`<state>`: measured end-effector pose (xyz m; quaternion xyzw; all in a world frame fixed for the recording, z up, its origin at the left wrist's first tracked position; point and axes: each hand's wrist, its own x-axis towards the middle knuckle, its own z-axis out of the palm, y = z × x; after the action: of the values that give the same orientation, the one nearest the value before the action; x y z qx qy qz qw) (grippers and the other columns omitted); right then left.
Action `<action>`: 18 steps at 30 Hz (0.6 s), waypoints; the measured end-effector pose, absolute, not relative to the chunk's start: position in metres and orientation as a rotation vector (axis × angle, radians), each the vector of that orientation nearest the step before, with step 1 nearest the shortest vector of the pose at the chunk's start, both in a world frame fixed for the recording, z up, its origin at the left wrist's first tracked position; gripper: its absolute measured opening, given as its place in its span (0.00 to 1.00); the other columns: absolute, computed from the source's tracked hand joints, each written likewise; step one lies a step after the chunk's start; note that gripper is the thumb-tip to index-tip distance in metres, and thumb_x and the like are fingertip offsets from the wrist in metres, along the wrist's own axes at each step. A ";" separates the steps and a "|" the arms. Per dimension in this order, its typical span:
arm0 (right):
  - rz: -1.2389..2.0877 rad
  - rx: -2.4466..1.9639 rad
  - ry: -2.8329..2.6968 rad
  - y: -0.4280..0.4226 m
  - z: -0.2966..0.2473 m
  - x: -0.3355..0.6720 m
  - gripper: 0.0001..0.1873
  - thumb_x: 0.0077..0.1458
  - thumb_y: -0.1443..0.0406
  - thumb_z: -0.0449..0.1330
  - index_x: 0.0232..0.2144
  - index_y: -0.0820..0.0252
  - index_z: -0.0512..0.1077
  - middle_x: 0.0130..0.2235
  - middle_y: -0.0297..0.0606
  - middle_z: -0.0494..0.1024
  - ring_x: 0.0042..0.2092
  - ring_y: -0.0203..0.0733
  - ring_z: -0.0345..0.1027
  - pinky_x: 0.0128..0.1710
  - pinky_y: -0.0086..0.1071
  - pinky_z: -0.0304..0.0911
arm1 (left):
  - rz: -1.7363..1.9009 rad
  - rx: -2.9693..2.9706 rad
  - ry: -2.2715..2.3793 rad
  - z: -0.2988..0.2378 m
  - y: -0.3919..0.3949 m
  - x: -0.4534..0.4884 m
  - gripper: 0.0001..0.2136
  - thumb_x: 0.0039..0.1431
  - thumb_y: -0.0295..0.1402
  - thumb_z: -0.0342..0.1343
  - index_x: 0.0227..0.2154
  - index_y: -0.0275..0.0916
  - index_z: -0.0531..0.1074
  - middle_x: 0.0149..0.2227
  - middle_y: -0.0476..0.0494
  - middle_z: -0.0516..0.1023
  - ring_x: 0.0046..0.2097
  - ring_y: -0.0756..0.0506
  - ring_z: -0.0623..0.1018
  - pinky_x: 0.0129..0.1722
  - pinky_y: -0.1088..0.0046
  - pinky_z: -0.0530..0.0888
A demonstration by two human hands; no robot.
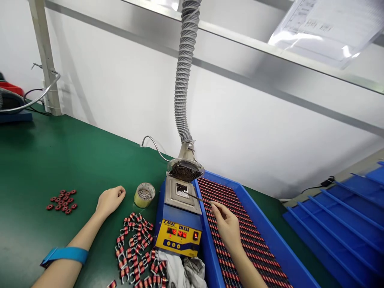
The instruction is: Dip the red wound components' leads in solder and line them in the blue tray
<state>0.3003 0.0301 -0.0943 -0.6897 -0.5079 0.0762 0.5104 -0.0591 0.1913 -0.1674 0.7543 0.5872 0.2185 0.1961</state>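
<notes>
My right hand (226, 224) hovers over a blue tray (270, 228) full of rows of red-and-black coil parts. Its fingers pinch a thin metal tool (196, 197), tweezers or a pick, whose tip reaches into the molten bath of the solder pot (181, 216). My left hand (110, 200) rests on the green mat (45, 160) with its fingers curled in, holding nothing that I can see. It lies left of a tape roll (144, 195) and above a heap of loose coil parts (136, 250). A blue strap (66, 254) circles my left wrist.
A grey ribbed fume hose (184, 80) hangs down to a nozzle over the pot. A small cluster of red ring cores (62, 201) lies far left. Grey cloth (183, 272) sits below the pot. Stacked blue trays (345, 224) stand right. A white wall closes the back.
</notes>
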 end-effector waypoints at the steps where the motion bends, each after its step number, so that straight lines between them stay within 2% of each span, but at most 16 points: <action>1: 0.180 -1.675 -1.226 0.028 -0.094 0.297 0.20 0.50 0.52 0.55 0.37 0.60 0.73 0.35 0.43 0.76 0.36 0.47 0.68 0.37 0.39 0.64 | 0.613 2.114 1.641 -0.167 0.191 -0.059 0.12 0.56 0.39 0.40 0.30 0.43 0.68 0.28 0.48 0.76 0.31 0.45 0.73 0.23 0.74 0.59; 12: 0.069 -1.710 -1.294 0.023 -0.094 0.267 0.20 0.52 0.52 0.53 0.36 0.61 0.74 0.29 0.42 0.76 0.30 0.45 0.70 0.31 0.35 0.65 | 0.613 2.133 1.607 -0.172 0.193 -0.060 0.12 0.57 0.38 0.40 0.31 0.42 0.68 0.27 0.48 0.75 0.29 0.45 0.72 0.25 0.73 0.60; 18: -0.173 -1.660 -1.463 0.029 -0.083 0.254 0.16 0.55 0.57 0.52 0.37 0.60 0.74 0.37 0.43 0.78 0.37 0.46 0.72 0.39 0.37 0.65 | 0.615 2.137 1.620 -0.170 0.192 -0.059 0.12 0.57 0.37 0.41 0.30 0.42 0.68 0.28 0.48 0.76 0.31 0.45 0.73 0.26 0.73 0.61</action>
<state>0.2542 0.0294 -0.0829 -0.6698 -0.5902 -0.0699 0.4451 -0.0587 0.1923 -0.1698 0.7619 0.5777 0.2193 0.1941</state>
